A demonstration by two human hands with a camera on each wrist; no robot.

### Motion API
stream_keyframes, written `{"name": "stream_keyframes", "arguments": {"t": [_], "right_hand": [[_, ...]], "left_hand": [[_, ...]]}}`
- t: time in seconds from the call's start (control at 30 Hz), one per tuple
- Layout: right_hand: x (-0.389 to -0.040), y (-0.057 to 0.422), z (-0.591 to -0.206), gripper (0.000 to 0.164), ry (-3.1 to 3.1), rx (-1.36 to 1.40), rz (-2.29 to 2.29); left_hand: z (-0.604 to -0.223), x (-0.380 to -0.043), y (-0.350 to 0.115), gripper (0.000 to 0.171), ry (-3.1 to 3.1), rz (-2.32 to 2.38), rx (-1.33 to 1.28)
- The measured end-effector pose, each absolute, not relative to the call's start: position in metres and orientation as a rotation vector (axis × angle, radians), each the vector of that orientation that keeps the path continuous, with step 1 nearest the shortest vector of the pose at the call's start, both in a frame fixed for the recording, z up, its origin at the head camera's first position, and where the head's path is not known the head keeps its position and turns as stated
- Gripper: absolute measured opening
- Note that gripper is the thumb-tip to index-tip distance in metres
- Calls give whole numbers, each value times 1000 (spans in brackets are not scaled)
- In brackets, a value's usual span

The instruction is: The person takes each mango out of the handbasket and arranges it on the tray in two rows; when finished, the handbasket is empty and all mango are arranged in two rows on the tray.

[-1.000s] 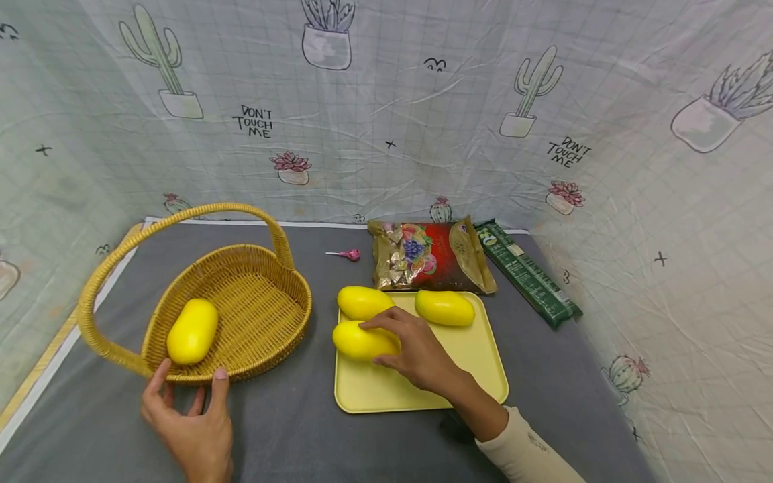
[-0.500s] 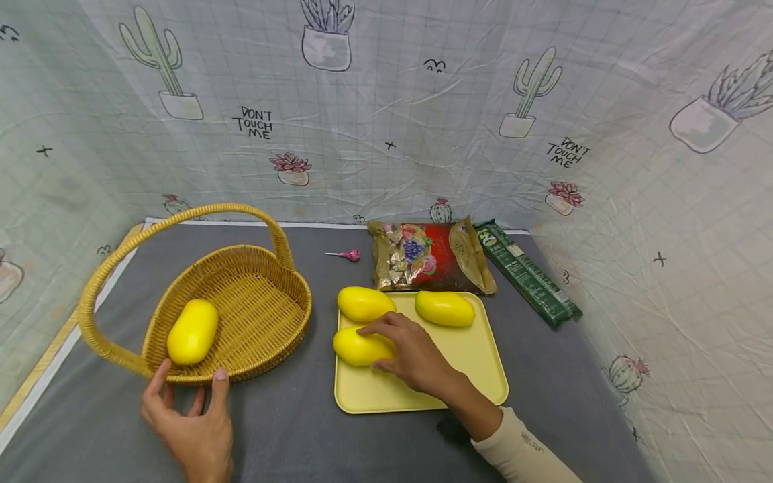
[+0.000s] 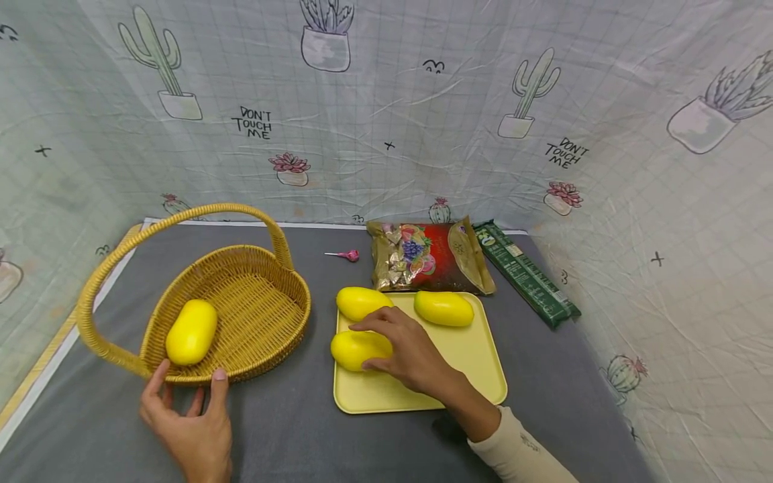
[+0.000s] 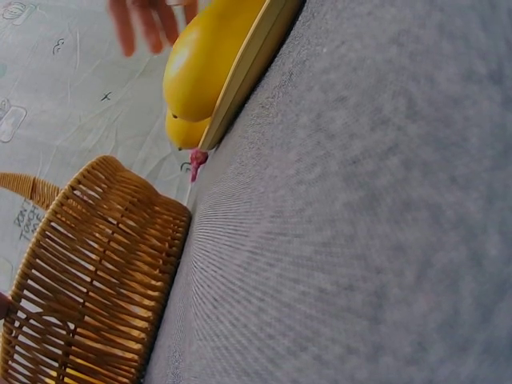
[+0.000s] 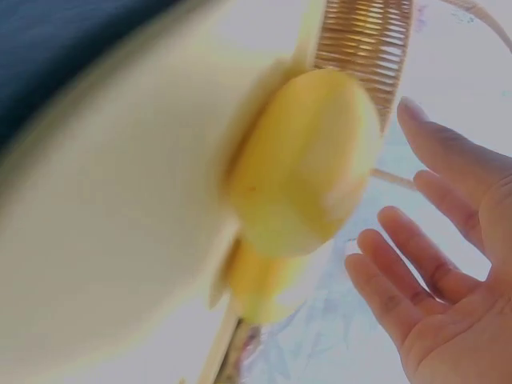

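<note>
The left hand [image 3: 190, 422] touches the near rim of a wicker basket [image 3: 260, 315] with spread fingers; a yellow mango [image 3: 192, 332] lies inside, at the left. Over a yellow tray [image 3: 423, 396], the right hand [image 3: 417, 352] hovers at the nearest mango [image 3: 356, 350], fingers loosely bent. A gap shows between this hand [image 5: 448, 264] and the mango [image 5: 304, 160] in the right wrist view. Two more mangoes lie along the tray's far side, one at the left [image 3: 361, 303] and one at the right [image 3: 443, 308]. In the left wrist view, the basket [image 4: 104, 264] shows its woven outer wall.
Behind the tray lies a red and gold candy bag [image 3: 431, 258], with a long green packet [image 3: 525, 272] slanting to its right. A pink lollipop [image 3: 351, 255] is on the grey cloth between basket and bag. Printed fabric [image 3: 386, 107] hangs behind the table.
The nearest mango has shifted slightly toward the tray's near side. My right hand has moved a little leftward over it. The left hand and basket have stayed still.
</note>
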State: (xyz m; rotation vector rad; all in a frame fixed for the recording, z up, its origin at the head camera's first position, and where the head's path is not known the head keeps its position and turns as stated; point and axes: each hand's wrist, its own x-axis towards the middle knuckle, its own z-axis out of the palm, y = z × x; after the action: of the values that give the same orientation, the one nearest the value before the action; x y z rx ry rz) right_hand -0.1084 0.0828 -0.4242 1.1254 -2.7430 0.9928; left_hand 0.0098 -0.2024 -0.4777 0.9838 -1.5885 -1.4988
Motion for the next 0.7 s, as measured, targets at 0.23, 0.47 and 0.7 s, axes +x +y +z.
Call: {"name": "stream_keyframes", "arguments": {"t": [0.23, 0.47, 0.7], "right_hand": [[-107, 52, -401, 61, -2704, 1186, 1063], [-107, 17, -387, 62, -2632, 1301, 1069], [-106, -18, -379, 63, -2538, 1352, 1032]], "left_hand": [[-478, 11, -203, 75, -1587, -1493, 987], [-477, 11, -202, 76, -1579, -1513, 986], [-478, 9, -203, 77, -1582, -1508, 975]]}}
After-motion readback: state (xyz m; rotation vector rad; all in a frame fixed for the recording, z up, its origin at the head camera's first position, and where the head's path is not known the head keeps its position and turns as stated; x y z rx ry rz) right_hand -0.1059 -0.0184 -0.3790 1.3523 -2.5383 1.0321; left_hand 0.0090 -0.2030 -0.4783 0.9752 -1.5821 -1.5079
